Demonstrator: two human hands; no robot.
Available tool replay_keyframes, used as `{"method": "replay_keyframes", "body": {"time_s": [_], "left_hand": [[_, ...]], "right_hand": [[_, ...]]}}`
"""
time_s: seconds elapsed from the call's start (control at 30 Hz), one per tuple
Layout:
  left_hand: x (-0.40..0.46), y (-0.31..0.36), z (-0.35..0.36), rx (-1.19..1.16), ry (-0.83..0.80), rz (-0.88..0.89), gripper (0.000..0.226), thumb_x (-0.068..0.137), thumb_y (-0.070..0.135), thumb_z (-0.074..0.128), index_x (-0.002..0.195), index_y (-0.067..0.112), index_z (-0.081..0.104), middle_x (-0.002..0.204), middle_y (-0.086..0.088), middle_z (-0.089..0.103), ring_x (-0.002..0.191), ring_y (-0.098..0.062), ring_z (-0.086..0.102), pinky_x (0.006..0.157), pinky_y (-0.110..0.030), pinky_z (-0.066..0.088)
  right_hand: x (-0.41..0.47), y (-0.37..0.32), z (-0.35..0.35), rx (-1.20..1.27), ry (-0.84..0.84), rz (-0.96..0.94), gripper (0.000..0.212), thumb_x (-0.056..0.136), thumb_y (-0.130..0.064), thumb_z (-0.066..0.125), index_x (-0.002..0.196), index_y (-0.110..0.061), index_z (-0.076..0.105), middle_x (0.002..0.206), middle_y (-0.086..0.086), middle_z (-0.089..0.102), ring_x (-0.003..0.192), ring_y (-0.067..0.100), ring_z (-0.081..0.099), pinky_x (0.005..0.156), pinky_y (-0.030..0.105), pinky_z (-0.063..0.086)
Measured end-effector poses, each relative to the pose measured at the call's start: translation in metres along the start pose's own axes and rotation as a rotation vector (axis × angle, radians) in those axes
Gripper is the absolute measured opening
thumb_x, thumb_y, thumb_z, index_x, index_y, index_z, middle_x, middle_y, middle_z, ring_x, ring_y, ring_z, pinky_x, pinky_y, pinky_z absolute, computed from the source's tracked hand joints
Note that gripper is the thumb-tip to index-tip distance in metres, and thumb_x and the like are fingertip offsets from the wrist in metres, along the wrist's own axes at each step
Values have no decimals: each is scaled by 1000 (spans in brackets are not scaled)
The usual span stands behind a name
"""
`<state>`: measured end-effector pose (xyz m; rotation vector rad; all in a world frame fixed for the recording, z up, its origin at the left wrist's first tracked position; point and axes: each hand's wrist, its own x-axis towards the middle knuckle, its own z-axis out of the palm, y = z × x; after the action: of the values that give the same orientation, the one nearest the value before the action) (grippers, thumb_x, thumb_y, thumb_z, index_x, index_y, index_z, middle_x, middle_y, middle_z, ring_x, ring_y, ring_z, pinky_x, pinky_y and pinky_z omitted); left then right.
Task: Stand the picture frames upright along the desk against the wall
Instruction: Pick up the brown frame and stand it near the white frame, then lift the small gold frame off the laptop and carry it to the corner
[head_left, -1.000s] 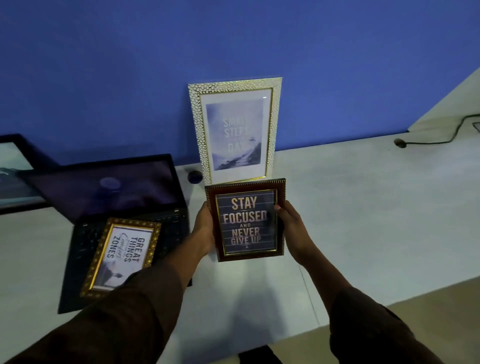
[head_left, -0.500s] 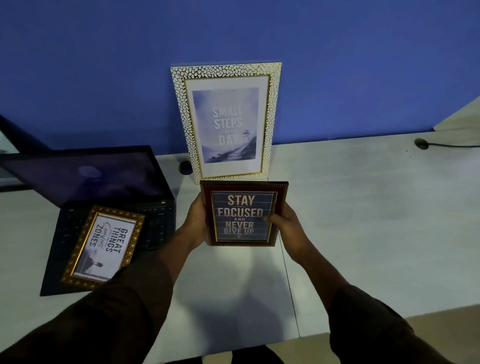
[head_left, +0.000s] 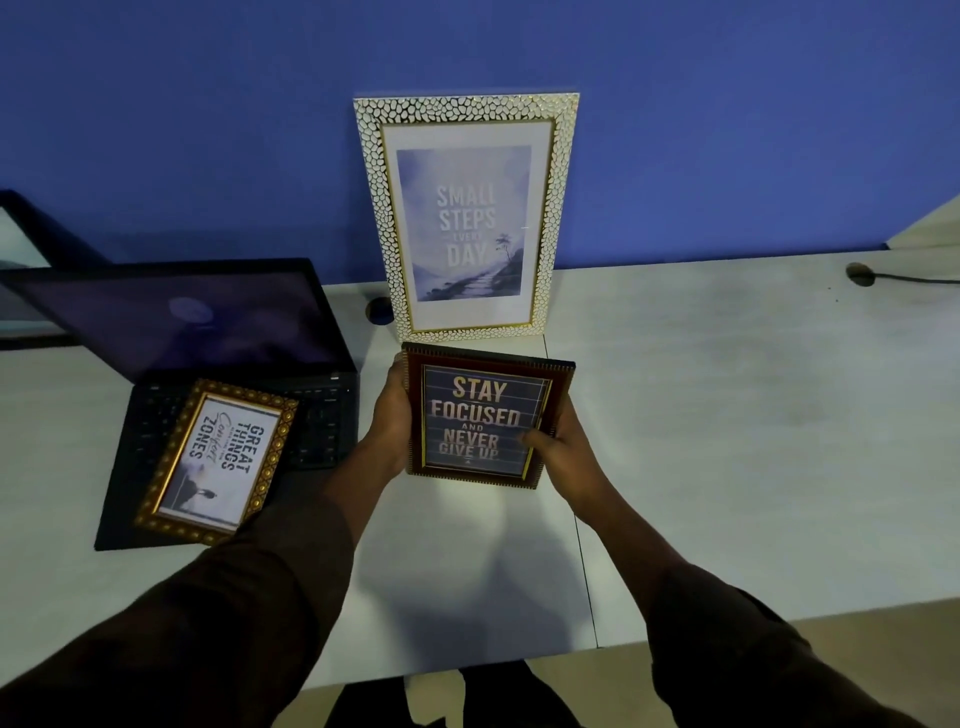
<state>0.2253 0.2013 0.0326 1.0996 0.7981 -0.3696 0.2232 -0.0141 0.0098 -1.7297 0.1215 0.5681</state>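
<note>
A dark red "Stay Focused" frame (head_left: 485, 415) is held above the white desk (head_left: 753, 426), facing me. My left hand (head_left: 389, 415) grips its left edge and my right hand (head_left: 563, 449) grips its right edge, thumb across the glass. Behind it a tall white pebbled "Small Steps Every Day" frame (head_left: 467, 218) stands upright against the blue wall (head_left: 208, 104). A gold "Great Things" frame (head_left: 218, 460) lies flat on a laptop keyboard at the left.
An open black laptop (head_left: 171, 322) sits left of centre on the desk. Another dark frame (head_left: 21, 244) leans at the far left edge. A cable hole (head_left: 379, 310) lies beside the white frame; a second hole with a cable (head_left: 860, 274) is at far right.
The held frame has tilted, its top leaning more toward the wall, staying in front of the white frame. Both hands keep their grip. My view has shifted slightly closer.
</note>
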Motion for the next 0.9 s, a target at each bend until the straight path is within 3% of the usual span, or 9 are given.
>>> {"method": "replay_keyframes", "body": {"time_s": [0.1, 0.17, 0.27, 0.37, 0.43, 0.53, 0.73, 0.9], "left_hand": [[-5, -3, 1, 60, 90, -2, 61, 102, 62, 21, 105, 25, 69, 97, -1, 78, 66, -14, 76, 60, -29, 50], [-8, -7, 1, 105, 129, -7, 61, 103, 61, 18, 112, 23, 66, 96, 2, 73, 74, -13, 70, 65, -28, 49], [-18, -15, -4, 132, 162, 4, 53, 104, 57, 19, 117, 22, 58, 103, 2, 63, 92, -16, 58, 92, -37, 42], [-28, -20, -21, 151, 166, 41, 66, 103, 59, 23, 140, 13, 51, 141, -3, 57, 127, -24, 52, 111, -44, 31], [-37, -22, -37, 162, 169, 64, 72, 102, 62, 24, 150, 13, 44, 157, -8, 44, 144, -26, 40, 119, -47, 23], [-50, -28, -68, 162, 159, 96, 71, 100, 63, 28, 146, 14, 50, 156, -9, 46, 144, -24, 40, 119, -44, 23], [-88, -51, -147, 168, 107, 138, 67, 101, 61, 31, 146, 14, 49, 151, -3, 48, 140, -21, 43, 101, -33, 40], [-138, -61, -227, 103, 137, 159, 65, 102, 53, 40, 146, 6, 48, 151, -21, 49, 141, -34, 45, 119, -44, 27]], "right_hand": [[-4, 3, -1, -20, 18, 2, 57, 89, -25, 70, 139, -27, 44, 129, -8, 65, 115, 14, 67, 95, 37, 58], [-8, 4, -3, -51, 31, -2, 59, 91, -23, 71, 142, -24, 41, 126, -15, 62, 113, 12, 64, 94, 30, 56], [-21, 8, -3, -56, 68, 14, 67, 92, -25, 72, 147, -27, 34, 130, -11, 59, 118, 14, 60, 88, 25, 53], [-37, 15, -1, -67, 115, 20, 75, 90, -30, 73, 151, -32, 30, 138, -4, 57, 125, 18, 56, 88, 29, 55], [-51, 20, 6, -71, 144, 22, 81, 89, -35, 73, 154, -33, 26, 152, -1, 49, 136, 22, 50, 96, 37, 54], [-76, 23, 26, -67, 217, 34, 86, 89, -38, 73, 157, -33, 21, 161, 2, 37, 145, 23, 40, 114, 48, 41], [-136, 32, 96, -73, 309, 3, 73, 93, -31, 69, 154, -32, 28, 161, 3, 37, 143, 28, 42, 112, 45, 40], [-162, 28, 177, -121, 174, 32, 80, 93, -42, 67, 158, -31, 22, 161, 7, 36, 143, 30, 42, 103, 37, 40]]}}
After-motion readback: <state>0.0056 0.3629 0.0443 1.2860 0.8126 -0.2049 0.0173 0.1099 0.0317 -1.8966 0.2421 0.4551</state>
